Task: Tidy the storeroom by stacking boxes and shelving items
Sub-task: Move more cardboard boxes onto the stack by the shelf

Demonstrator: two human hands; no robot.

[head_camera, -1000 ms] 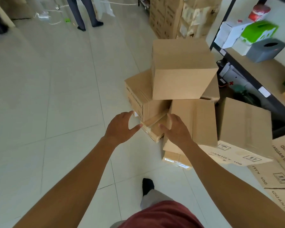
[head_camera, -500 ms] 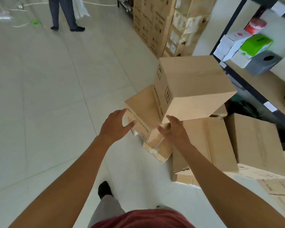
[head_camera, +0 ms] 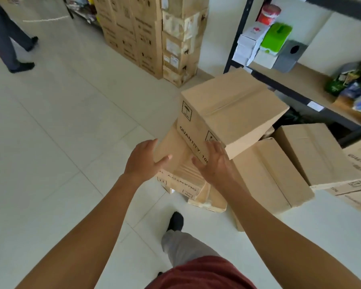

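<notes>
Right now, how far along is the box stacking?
Early. Done: a top box sits skewed on the lower box; a tall stack lines the wall. In hand: left hand on the lower box's side, right hand flat against the top box. Left: floor boxes lie loose by the shelf.

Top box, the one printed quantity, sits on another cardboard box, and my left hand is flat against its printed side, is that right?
Not quite. The head view shows the right hand flat against the printed side of the top box; the left hand rests on the lower box beneath. The top box does sit on another cardboard box.
</notes>
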